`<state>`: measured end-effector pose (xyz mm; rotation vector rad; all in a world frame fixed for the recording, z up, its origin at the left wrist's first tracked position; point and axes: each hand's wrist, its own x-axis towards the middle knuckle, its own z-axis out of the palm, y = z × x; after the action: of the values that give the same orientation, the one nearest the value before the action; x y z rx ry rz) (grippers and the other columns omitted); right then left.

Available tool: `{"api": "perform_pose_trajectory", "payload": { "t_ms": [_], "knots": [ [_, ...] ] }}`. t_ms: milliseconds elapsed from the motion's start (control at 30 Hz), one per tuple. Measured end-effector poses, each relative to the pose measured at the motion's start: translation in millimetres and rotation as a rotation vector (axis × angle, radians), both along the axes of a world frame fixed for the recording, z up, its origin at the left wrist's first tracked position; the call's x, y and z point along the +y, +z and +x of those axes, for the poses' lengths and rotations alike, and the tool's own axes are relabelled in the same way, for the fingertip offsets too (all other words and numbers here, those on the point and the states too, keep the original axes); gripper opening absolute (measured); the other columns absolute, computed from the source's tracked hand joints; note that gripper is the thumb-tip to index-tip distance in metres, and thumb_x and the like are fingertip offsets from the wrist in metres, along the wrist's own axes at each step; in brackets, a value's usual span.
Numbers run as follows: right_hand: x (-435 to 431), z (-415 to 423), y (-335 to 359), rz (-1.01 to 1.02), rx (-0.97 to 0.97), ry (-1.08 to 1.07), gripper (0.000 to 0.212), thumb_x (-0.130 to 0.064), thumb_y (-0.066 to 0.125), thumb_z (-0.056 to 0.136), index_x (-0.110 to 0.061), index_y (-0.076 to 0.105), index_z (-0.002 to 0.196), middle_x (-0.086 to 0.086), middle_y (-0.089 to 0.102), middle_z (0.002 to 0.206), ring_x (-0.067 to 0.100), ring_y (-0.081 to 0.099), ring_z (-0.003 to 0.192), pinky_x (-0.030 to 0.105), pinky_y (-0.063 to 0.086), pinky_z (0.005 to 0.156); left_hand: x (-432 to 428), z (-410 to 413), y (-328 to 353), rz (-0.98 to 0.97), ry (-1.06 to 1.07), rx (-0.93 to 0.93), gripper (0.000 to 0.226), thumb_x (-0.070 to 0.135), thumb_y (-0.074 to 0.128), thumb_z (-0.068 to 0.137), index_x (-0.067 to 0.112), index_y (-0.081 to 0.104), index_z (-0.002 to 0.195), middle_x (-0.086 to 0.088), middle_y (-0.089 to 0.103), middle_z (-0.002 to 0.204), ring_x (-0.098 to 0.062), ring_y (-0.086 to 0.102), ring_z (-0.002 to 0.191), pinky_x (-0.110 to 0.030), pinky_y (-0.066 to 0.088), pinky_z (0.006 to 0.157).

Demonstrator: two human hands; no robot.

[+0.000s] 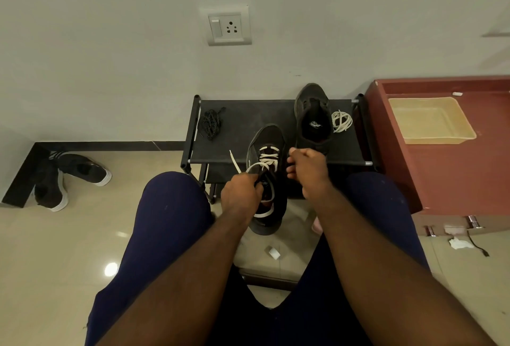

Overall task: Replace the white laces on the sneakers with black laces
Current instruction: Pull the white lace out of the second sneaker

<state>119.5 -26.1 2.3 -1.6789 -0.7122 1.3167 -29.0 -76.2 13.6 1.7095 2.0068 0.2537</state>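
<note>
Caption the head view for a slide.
Left hand grips the flat white lace of a black sneaker on a black fabric rack; right hand curls beside it.

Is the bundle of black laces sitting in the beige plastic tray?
No, the bundle of black laces lies on the black fabric shoe rack, apart from the beige plastic tray on the red cabinet.

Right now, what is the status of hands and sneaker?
Left hand grips white lace; right hand curled at the sneaker, grip unclear. Lace partly out. Black laces wait on rack. Nothing blocks.
</note>
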Motion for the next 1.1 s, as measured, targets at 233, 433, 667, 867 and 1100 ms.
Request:
{"api": "perform_pose_trajectory", "payload": {
  "t_ms": [233, 433, 667, 867, 1100],
  "knots": [
    [-7.7, 7.0, 6.0, -0.021, -0.237, 0.353, 0.017, -0.025, 0.069, 0.094, -0.008, 0.070, 0.096, 0.008, 0.069, 0.083, 0.015, 0.061, 0.066, 0.027, 0.052, 0.055, 1.9, 2.2, -0.2, 0.000, -0.003, 0.003, 0.019, 0.026, 0.055, 0.095, 0.020, 0.071, 0.104, -0.003, 0.068, 0.091, -0.023, 0.066, 0.085, -0.040, 0.058, 0.078],
    [-12.1, -11.3, -15.2, 0.060, -0.523, 0.422, 0.019, -0.023, 0.067, 0.094, -0.011, 0.069, 0.080, 0.003, 0.066, 0.070, 0.023, 0.064, 0.070, 0.037, 0.055, 0.068, 0.7, 1.8, -0.5, -0.010, 0.005, 0.009, 0.019, 0.025, 0.055, 0.094, 0.021, 0.072, 0.102, -0.001, 0.066, 0.086, -0.022, 0.065, 0.081, -0.037, 0.057, 0.074],
    [-5.1, 2.8, 15.2, 0.017, 0.245, -0.083, 0.012, -0.016, 0.057, 0.100, -0.011, 0.062, 0.091, 0.002, 0.065, 0.072, 0.011, 0.055, 0.053, 0.023, 0.047, 0.049, 1.9, 0.5, -1.3, 0.003, -0.004, -0.024, 0.021, 0.029, 0.054, 0.096, 0.024, 0.072, 0.106, -0.001, 0.068, 0.090, -0.021, 0.066, 0.082, -0.039, 0.058, 0.075],
    [-9.6, 4.3, 1.6, -0.005, -0.212, 0.251, 0.013, -0.011, 0.058, 0.095, -0.008, 0.068, 0.103, 0.005, 0.066, 0.083, 0.014, 0.059, 0.063, 0.027, 0.052, 0.054, 3.1, 3.4, -1.1, -0.006, 0.001, -0.022, 0.020, 0.029, 0.054, 0.096, 0.022, 0.071, 0.103, 0.000, 0.067, 0.087, -0.020, 0.065, 0.080, -0.039, 0.058, 0.075],
    [-13.2, -5.6, -11.2, 0.103, -0.547, 0.412, 0.012, -0.019, 0.060, 0.097, -0.018, 0.066, 0.087, 0.006, 0.068, 0.084, 0.019, 0.064, 0.073, 0.032, 0.054, 0.066, 1.3, 1.4, -2.4, -0.008, 0.003, -0.007, 0.019, 0.027, 0.054, 0.096, 0.019, 0.071, 0.099, 0.000, 0.066, 0.086, -0.019, 0.064, 0.078, -0.036, 0.057, 0.073]
  ]
}}
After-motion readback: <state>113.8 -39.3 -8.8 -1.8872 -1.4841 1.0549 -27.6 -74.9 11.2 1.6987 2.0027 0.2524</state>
